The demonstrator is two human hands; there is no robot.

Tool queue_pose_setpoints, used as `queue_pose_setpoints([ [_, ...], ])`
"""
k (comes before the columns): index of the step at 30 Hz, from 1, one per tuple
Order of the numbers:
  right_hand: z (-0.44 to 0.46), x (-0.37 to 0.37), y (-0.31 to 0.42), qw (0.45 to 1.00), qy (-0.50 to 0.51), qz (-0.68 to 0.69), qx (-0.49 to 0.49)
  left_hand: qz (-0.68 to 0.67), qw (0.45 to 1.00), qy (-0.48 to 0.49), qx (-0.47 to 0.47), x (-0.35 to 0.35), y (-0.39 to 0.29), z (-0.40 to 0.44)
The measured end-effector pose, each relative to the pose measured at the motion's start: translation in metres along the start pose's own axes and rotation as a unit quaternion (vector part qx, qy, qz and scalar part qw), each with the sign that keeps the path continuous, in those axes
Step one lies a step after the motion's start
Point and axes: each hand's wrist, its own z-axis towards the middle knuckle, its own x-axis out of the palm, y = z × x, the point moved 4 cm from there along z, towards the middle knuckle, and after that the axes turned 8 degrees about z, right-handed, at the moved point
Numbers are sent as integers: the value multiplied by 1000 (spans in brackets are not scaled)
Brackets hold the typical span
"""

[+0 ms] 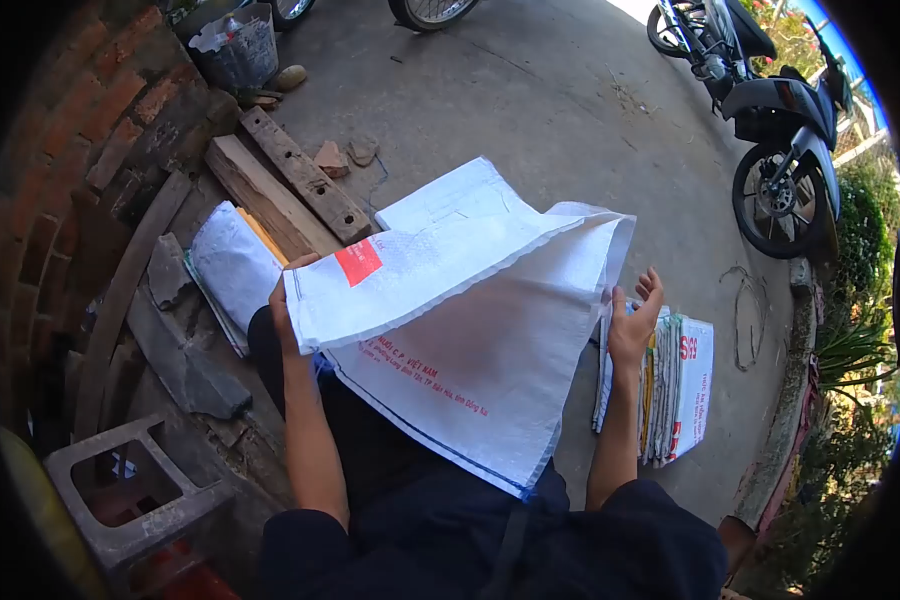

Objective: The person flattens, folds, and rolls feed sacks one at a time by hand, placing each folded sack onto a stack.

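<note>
A white woven sack with red print and blue stitching along its lower edge spreads across my lap. Its upper layer is partly folded over, and the right side gapes. My left hand is closed on the sack's left edge, fingers partly hidden behind it. Beside the right edge, my right hand is open with its fingers apart; whether the thumb touches the sack I cannot tell. Just beyond that hand lies a stack of folded sacks on the ground. Another flat white piece shows behind the sack.
To the left are more folded sacks, wooden beams, broken slabs and a concrete block by a brick wall. A bucket stands at the back left. A motorbike is parked at the right.
</note>
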Motion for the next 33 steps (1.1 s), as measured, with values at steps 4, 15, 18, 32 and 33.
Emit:
queue_pose_setpoints([
  [4,-22,18,39,991,113,64,-34,20,997,45,-65,46,-7,-13],
  [15,-87,35,68,924,282,233,109,29,995,6,-94,39,-3,-8],
  [18,-103,30,91,903,349,237,86,149,981,-13,-123,11,0,-5],
  [32,-125,-15,136,697,582,381,-173,405,803,-279,-337,-197,-84,-141],
  [33,-127,-15,138,664,620,381,-173,489,773,-234,-328,-206,-85,-152],
])
